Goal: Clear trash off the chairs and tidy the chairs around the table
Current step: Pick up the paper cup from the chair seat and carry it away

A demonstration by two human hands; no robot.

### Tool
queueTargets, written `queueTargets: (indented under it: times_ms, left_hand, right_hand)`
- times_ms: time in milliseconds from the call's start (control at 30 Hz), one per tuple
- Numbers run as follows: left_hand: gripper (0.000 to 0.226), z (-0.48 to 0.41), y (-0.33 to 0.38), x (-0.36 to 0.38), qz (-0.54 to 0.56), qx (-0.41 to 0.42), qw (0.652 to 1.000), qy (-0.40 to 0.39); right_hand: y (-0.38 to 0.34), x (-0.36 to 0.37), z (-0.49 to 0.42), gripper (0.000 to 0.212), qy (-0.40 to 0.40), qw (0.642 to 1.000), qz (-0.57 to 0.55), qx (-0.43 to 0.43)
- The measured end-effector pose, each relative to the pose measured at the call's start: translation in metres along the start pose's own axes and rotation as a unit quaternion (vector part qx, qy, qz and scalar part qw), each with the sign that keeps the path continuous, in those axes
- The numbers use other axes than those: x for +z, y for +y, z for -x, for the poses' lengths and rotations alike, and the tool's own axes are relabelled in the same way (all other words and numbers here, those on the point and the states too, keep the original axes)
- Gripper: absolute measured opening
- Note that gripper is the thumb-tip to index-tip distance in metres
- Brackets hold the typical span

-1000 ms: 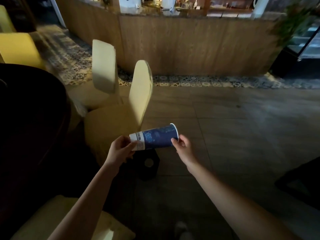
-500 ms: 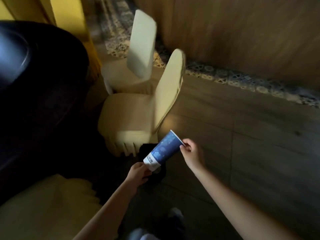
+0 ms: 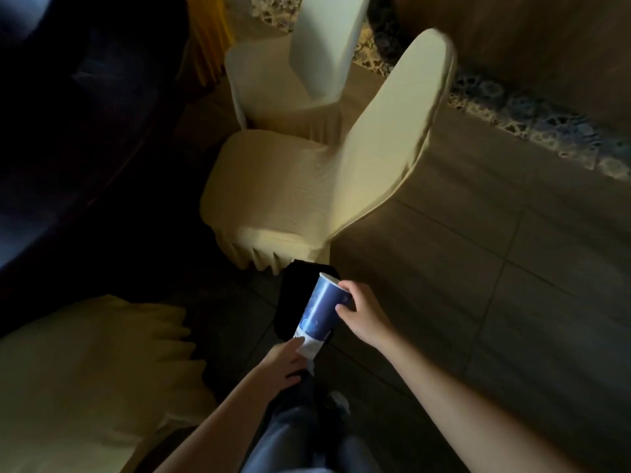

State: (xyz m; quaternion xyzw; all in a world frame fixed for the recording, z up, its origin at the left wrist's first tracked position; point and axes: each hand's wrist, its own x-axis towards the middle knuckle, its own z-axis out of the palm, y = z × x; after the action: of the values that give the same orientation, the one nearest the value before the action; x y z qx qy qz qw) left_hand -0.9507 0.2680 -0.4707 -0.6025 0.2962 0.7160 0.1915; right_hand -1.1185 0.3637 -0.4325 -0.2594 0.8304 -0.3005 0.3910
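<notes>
A blue paper cup (image 3: pixel 321 308) with a white band at its base hangs tilted over a small black bin (image 3: pixel 293 295) on the floor, rim pointing up and away. My right hand (image 3: pixel 362 310) grips the cup near its rim. My left hand (image 3: pixel 285 363) holds the white bottom end. Just beyond the bin stands a cream-covered chair (image 3: pixel 283 192), its seat bare, with a second covered chair (image 3: pixel 307 63) behind it. A third cream chair seat (image 3: pixel 88 377) lies at the lower left.
The dark round table (image 3: pixel 68 114) fills the left side. A wooden counter wall (image 3: pixel 546 46) and a strip of patterned tiles (image 3: pixel 529 121) run along the upper right. Wood-look floor (image 3: pixel 495 268) lies open to the right. My legs (image 3: pixel 300 435) are below the cup.
My view has tipped downward and closer to the chairs. Both hands have lowered the cup over the black bin and turned it from lying sideways to steeply tilted.
</notes>
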Motion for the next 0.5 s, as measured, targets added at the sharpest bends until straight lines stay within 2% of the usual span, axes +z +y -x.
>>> queueTargets:
  times_ms: [167,300,400,500]
  left_hand:
    - [0.030,-0.054,0.016,0.007,0.023,-0.015,0.999,0.019]
    - [0.028,-0.096,0.020,0.012,0.068,-0.018,0.996,0.051]
    - [0.032,-0.120,0.027,0.019,0.082,-0.025,0.993,0.077]
    - [0.060,-0.138,0.025,0.023,0.030,-0.009,0.993,0.117]
  right_hand:
    - [0.025,0.022,-0.070,0.055,-0.079,0.996,0.006,0.046]
    - [0.047,0.058,-0.114,0.063,-0.096,0.983,-0.082,0.130]
    - [0.066,0.080,-0.134,0.063,-0.118,0.975,-0.116,0.151]
    - [0.077,0.082,-0.136,0.060,-0.150,0.965,-0.120,0.181]
